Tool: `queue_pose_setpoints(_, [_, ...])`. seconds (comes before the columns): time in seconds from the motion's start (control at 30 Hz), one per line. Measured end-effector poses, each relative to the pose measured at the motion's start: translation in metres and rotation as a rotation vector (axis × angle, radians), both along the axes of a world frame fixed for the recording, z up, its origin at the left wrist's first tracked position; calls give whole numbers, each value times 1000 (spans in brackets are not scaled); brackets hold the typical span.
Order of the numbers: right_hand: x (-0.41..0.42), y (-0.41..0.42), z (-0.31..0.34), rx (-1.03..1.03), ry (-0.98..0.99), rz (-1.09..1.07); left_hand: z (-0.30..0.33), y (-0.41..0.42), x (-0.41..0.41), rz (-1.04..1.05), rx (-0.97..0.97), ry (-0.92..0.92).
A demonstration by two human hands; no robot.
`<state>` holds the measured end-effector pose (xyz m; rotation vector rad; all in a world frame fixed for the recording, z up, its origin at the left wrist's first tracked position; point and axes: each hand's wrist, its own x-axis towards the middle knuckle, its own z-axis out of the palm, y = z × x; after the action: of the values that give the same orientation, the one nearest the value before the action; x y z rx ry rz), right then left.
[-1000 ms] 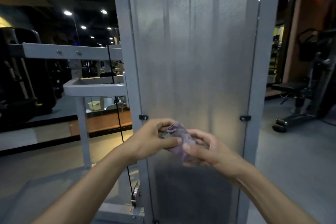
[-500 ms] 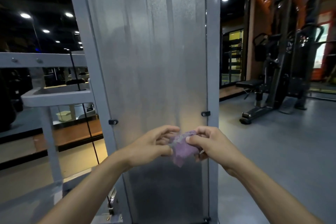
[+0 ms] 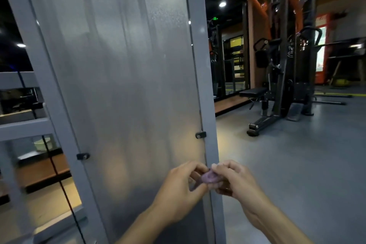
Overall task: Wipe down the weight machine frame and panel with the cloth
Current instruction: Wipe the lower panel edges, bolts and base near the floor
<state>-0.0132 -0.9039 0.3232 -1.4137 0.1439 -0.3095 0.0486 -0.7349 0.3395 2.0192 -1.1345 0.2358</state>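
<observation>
Both hands hold the small purple cloth (image 3: 210, 178) bunched between them, just in front of the panel (image 3: 122, 85) low on its right side, by the frame (image 3: 206, 89) post: the left hand (image 3: 179, 188) pinches its left side and the right hand (image 3: 235, 180) curls fingers over its right. The cloth looks light, soft and limp, so it should fold or wad freely and will not hold a shape. A flat pad under spread fingers would likely wipe the smooth panel best.
</observation>
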Motion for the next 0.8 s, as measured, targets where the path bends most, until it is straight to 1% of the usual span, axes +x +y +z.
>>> queue_pose_setpoints(0.13, [7,-16,-24,36,-34,51,-22,-9,33,-59,-92,275])
queue_pose_setpoints(0.2, [13,-22,-42,-14,-36,103,-34,-14,46,-102,-118,382])
queue_pose_setpoints(0.27, [22,-22,-65,-64,-21,153,-50,-20,58,-135,-110,441])
queue_pose_setpoints(0.37, [39,-22,-101,-20,4,93,-78,-28,71,-149,-81,465])
queue_pose_setpoints(0.5, [57,-27,-150,86,66,39,-127,-42,88,-47,-50,483])
queue_pose_setpoints(0.57, [62,-35,-180,113,122,22,-151,-51,97,-33,33,484])
queue_pose_setpoints(0.63, [64,-47,-212,141,197,-1,-174,-59,105,-41,186,441])
queue_pose_setpoints(0.67, [63,-54,-226,152,235,6,-184,-62,108,-53,267,408])
queue_pose_setpoints(0.73, [65,-70,-247,146,301,94,-204,-69,114,-90,377,379])
queue_pose_setpoints(0.8, [71,-86,-258,127,348,222,-225,-76,121,-127,411,441])
